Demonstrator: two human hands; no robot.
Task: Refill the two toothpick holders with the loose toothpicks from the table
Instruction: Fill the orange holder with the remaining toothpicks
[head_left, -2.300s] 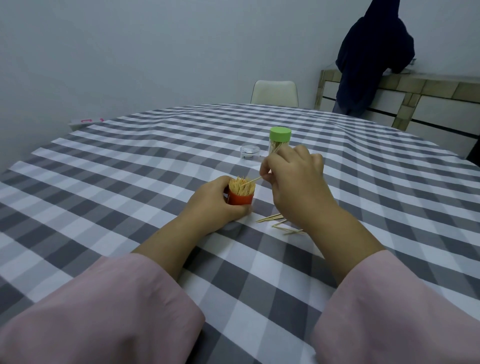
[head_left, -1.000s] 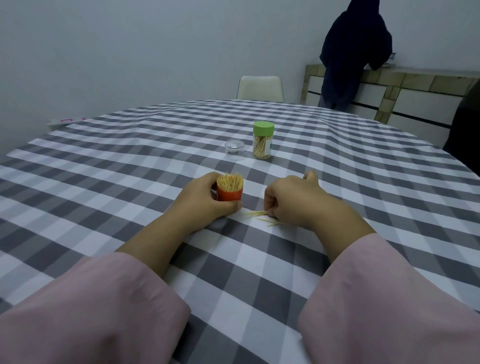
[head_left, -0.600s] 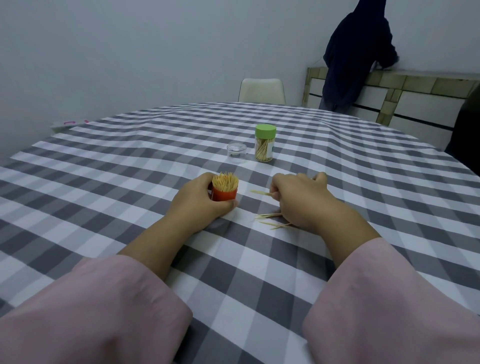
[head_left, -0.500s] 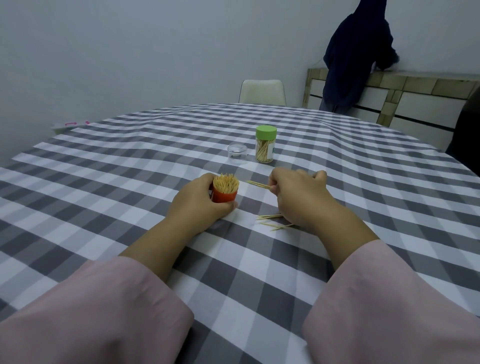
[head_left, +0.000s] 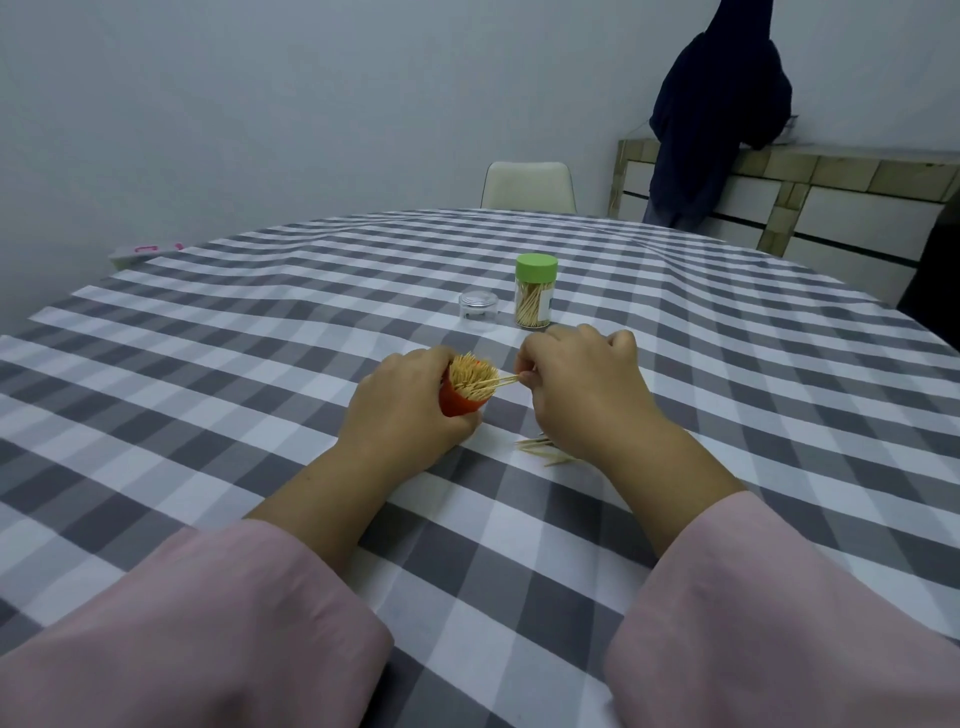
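The left hand (head_left: 410, 410) grips the orange holder (head_left: 460, 402), tilted toward the right hand (head_left: 582, 382), which pinches a toothpick (head_left: 501, 382) whose tip rests among the packed sticks. Best to keep the holder tilted and slide the stick in lengthwise. More loose toothpicks (head_left: 543, 451) lie on the tabletop (head_left: 260, 338) just below the right wrist; the green-lidded holder (head_left: 535, 291) stands beyond that hand.

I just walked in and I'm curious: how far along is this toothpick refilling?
Looks done: the green-capped holder stands closed with toothpicks inside. In hand: the left hand grips the tilted orange holder, already packed, while the right hand pinches a toothpick at its mouth. Left: a few loose toothpicks on the checked tablecloth, and a clear cap lying off.
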